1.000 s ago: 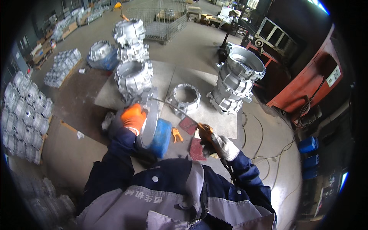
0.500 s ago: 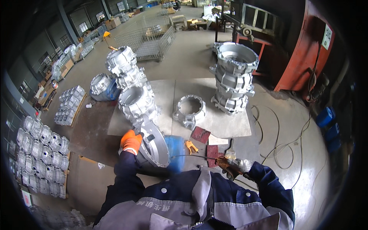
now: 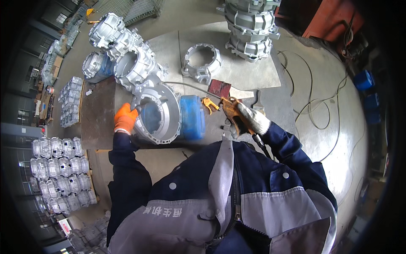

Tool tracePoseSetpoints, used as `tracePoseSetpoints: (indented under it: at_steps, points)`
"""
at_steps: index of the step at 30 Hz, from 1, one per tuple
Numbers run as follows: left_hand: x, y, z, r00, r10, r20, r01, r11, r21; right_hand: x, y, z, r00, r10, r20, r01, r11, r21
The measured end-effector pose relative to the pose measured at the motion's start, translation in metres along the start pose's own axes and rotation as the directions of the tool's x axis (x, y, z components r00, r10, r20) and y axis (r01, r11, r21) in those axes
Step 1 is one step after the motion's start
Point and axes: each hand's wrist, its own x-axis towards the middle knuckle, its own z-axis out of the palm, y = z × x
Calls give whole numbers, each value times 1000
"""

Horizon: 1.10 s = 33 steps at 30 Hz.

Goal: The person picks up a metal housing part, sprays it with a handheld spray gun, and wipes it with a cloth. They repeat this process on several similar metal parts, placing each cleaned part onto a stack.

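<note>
Gripping the left side of the housing (image 3: 171, 106), the left hand (image 3: 125, 119) in its orange glove has its fingers closed on the edge, and there's the big silver ring, tilted on the table (image 3: 98, 118) right in front of the person, a blue block (image 3: 193, 117) showing through its opening and again on its right side. Over to the right hand (image 3: 253, 120), pale glove, wrapped firmly around an orange air gun (image 3: 230, 111), its long thin tube reaching left across the table to the top of the housing; whether the tip touches metal, I can't tell. Between the two hands, just beside the block, lies a second gun (image 3: 210, 104), small and yellow, and next to that a dark red pad (image 3: 219, 88) and a pale flat piece (image 3: 241, 94). Farther up the table sits a lone ring casting (image 3: 215, 63), opening upward, well apart from the housing. Flanking it: a tall right stack (image 3: 251, 31) of silver castings, and a left stack (image 3: 137, 63) rising just beyond the housing. Down on the floor, left side, rows of castings (image 3: 61, 169) are piled up; off to the right, a hose (image 3: 311, 95) loops across the floor near blue containers (image 3: 364, 80).
</note>
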Motion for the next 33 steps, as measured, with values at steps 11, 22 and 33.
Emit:
tracePoseSetpoints:
  at_steps: [11,22,33]
  points:
    - [38,-57,22,997,17,-70,-28,986,-164,58,35,28,962,118,-245,-100,991,87]
    - [24,-61,-20,996,77,-52,-75,996,48,50,62,59,900,330,-286,-344,939,0]
    - [-8,-47,-14,999,53,2,-53,998,-36,0,44,56,920,377,109,-390,910,138]
